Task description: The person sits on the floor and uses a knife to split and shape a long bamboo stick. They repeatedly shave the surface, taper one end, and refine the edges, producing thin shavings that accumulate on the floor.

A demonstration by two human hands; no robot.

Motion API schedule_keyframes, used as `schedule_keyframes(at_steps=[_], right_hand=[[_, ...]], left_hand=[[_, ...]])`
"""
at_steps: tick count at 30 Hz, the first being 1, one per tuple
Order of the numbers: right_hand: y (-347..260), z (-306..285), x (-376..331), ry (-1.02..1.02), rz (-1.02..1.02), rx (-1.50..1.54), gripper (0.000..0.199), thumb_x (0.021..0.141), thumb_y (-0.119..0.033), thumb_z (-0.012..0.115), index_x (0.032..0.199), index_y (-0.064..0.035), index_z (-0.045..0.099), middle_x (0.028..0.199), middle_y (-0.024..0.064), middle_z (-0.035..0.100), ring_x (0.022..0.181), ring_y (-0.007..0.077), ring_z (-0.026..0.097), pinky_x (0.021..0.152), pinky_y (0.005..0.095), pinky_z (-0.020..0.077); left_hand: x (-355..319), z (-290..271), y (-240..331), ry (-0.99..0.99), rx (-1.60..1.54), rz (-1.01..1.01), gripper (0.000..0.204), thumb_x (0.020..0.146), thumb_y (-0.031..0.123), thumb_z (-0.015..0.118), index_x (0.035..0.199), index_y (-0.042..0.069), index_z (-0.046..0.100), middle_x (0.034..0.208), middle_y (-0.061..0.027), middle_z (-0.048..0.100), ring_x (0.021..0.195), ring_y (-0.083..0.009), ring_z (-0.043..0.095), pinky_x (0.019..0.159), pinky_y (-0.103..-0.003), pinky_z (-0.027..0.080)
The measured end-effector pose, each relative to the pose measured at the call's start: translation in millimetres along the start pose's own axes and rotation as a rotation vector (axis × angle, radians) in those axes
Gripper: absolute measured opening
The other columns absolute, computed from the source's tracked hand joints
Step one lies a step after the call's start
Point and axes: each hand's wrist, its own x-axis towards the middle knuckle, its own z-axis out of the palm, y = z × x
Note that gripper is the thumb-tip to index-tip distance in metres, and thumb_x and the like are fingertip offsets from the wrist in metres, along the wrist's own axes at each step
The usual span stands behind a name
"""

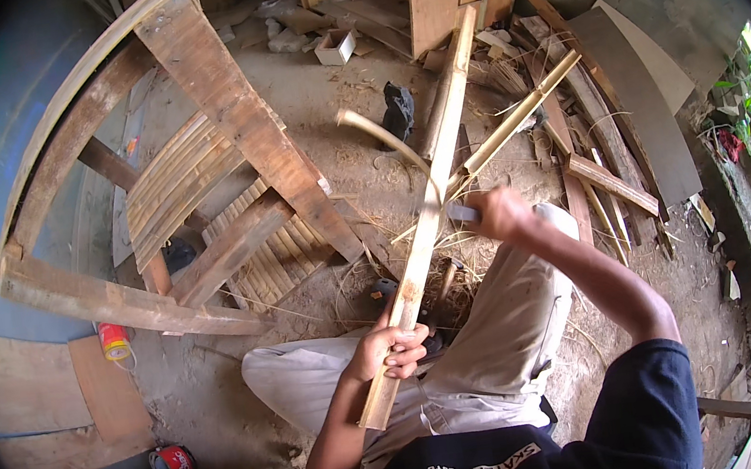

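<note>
A long split bamboo slat (pixel 420 252) slants across the middle, its near end over my lap and its far end up toward the wooden boards. My left hand (pixel 388 350) is closed around the slat near its lower end. My right hand (pixel 503 216) is closed on a knife, whose short grey blade (pixel 462 213) points left and meets the slat's right edge. The handle is hidden in my fist. Behind the slat, another bamboo strip (pixel 525 113) slopes up to the right, and a curved bamboo piece (pixel 382 136) lies to the left.
A wooden frame (pixel 228 103) with bamboo slats stands at the left. A hammer (pixel 447 280) lies between my legs among shavings. Planks (pixel 600 113) are piled at right. A small white box (pixel 335 47) and black plastic bag (pixel 398 112) sit farther off; a red can (pixel 114 341) stands left.
</note>
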Motion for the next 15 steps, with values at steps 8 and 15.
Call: schedule_keyframes(at_steps=[8, 15], right_hand=[[-25, -14, 12, 0.020, -0.077, 0.054, 0.029, 0.089, -0.033, 0.060, 0.099, -0.0073, 0.068, 0.070, 0.0143, 0.069, 0.063, 0.0256, 0.069, 0.063, 0.0387, 0.0594], [-10, 16, 10, 0.253, -0.471, 0.181, 0.018, 0.080, -0.024, 0.065, 0.086, -0.0081, 0.070, 0.079, 0.0154, 0.070, 0.069, 0.0317, 0.069, 0.066, 0.0414, 0.0584]], left_hand=[[-1, 10, 38, 0.057, 0.146, 0.054, 0.072, 0.090, 0.003, 0.043, 0.150, 0.035, 0.019, 0.071, 0.0007, 0.033, 0.045, -0.0023, 0.030, 0.033, -0.016, 0.027], [3, 15, 52, 0.043, 0.271, 0.061, 0.078, 0.089, 0.002, 0.043, 0.152, 0.037, 0.013, 0.073, 0.0009, 0.035, 0.047, -0.0035, 0.031, 0.035, -0.018, 0.029]])
